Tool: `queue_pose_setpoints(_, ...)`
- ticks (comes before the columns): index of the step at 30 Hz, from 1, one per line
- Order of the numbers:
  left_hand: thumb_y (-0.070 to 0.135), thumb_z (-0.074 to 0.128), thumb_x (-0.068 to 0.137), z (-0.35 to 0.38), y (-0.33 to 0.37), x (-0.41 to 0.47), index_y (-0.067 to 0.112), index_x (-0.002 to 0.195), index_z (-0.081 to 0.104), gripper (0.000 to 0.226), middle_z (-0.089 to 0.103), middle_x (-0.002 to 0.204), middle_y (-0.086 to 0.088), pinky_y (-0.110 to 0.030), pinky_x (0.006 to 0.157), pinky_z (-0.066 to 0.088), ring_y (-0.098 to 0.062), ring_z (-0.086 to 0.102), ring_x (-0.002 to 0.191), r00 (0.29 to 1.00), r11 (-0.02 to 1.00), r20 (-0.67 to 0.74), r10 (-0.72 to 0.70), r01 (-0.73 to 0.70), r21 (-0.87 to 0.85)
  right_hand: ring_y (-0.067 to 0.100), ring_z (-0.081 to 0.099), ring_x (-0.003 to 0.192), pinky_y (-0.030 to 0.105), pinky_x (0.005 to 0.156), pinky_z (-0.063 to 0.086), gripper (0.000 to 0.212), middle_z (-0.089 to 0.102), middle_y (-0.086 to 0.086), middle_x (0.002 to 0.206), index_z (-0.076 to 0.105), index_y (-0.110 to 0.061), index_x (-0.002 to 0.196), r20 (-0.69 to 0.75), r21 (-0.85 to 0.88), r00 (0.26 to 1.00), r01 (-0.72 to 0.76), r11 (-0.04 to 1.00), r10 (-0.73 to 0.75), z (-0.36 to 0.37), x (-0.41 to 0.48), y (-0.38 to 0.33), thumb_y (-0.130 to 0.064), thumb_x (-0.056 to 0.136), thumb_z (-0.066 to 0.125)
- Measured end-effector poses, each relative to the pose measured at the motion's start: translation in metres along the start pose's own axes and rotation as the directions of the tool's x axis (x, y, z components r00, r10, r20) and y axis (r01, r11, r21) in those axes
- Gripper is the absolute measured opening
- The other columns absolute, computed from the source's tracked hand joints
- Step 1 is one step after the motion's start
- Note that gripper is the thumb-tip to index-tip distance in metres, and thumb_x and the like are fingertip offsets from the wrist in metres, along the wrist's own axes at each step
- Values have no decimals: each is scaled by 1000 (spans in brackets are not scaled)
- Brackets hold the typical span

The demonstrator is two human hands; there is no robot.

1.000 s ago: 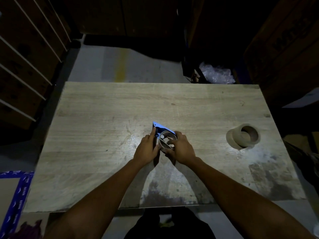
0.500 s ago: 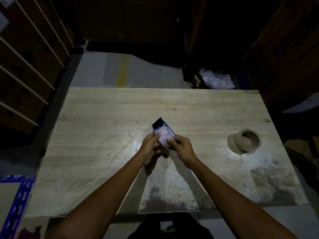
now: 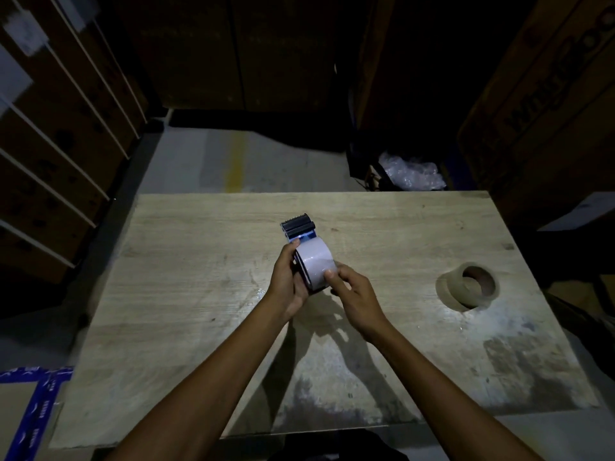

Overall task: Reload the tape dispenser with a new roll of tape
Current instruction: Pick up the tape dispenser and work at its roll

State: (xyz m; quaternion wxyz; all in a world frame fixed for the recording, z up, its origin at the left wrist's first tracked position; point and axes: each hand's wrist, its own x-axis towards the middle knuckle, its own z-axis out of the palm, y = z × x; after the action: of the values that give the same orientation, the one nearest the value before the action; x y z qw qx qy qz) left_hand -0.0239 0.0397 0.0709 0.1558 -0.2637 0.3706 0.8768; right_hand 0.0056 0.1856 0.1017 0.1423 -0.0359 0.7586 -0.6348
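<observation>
Above the middle of the wooden table [image 3: 186,294] I hold a blue and black tape dispenser [image 3: 298,228] with its toothed black end pointing away from me. A pale, shiny roll of tape [image 3: 314,262] sits in it, facing up. My left hand [image 3: 287,283] grips the dispenser's left side from below. My right hand [image 3: 354,296] pinches the near edge of the roll with thumb and forefinger. A brown tape roll [image 3: 471,289] lies flat on the table at the right, apart from both hands.
Cardboard boxes with white straps [image 3: 56,154] stand at the left, and a large box [image 3: 545,104] at the right. Crumpled clear plastic [image 3: 411,176] lies past the table's far edge. Blue tape [image 3: 36,407] marks the floor at the lower left.
The dispenser was lying on the table under both hands; it has been lifted and turned so its toothed end points away. The roll's pale outer face now shows on top.
</observation>
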Motion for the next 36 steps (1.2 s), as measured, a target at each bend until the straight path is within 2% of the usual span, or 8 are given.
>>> queue_pose_setpoints(3,42,50,95,4,10,-6,10,127,60,47,72,101,-13,-33,66,58,-26,70,83,999,997,25,34,-35,71,2,49,125,20,90,47,28,51,-8,139,69,-22,108,-39,-151,997,59,987,-66,-5,1,-7,-42,94,56)
queue_pose_setpoints(6,49,53,92,10,19,-11,13,132,57,54,68,122,-16,-37,72,59,-30,69,101,991,975,6,131,-130,181,-3,52,115,13,79,47,22,54,-6,132,62,-24,113,-72,-190,991,95,977,-111,-4,1,-20,-36,95,57)
queue_pose_setpoints(9,71,58,76,18,25,-17,24,130,55,71,66,126,-10,-48,88,58,-30,66,110,969,923,-11,245,-230,309,9,60,105,33,82,55,30,63,-2,114,59,-26,106,-120,-110,988,87,990,-100,1,2,-29,-50,89,54)
queue_pose_setpoints(12,80,49,75,20,27,-24,29,125,56,72,67,122,-6,-51,80,60,-30,68,106,939,853,30,343,-325,409,22,64,96,49,86,56,31,66,4,103,62,-24,97,-139,-31,989,56,998,-60,6,5,-39,-53,88,52)
queue_pose_setpoints(20,93,44,64,30,45,-36,35,114,59,79,67,118,-5,-55,93,54,-28,65,109,891,722,187,413,-446,529,33,65,96,57,85,55,33,67,13,103,62,-10,93,-217,141,973,-51,989,81,10,10,-78,-39,95,47)
queue_pose_setpoints(24,89,42,70,34,56,-36,34,114,61,73,71,116,-3,-55,94,53,-25,67,108,881,706,228,415,-470,530,31,62,94,41,74,55,34,65,16,107,62,-6,105,-295,199,942,-102,975,159,0,19,-99,-35,99,45)
queue_pose_setpoints(30,91,46,64,34,60,-40,26,123,57,88,69,116,1,-44,93,56,-18,67,105,870,646,308,386,-493,583,38,67,102,54,91,55,35,70,23,112,66,1,113,-116,422,889,-359,832,443,-29,39,-126,-29,95,59)
queue_pose_setpoints(36,76,57,75,33,66,-39,34,134,46,73,62,121,-12,-44,71,59,-31,68,88,887,719,337,315,-455,525,32,63,96,43,84,55,38,63,21,116,59,1,124,60,640,920,-333,693,387,-29,34,-136,-23,96,53)
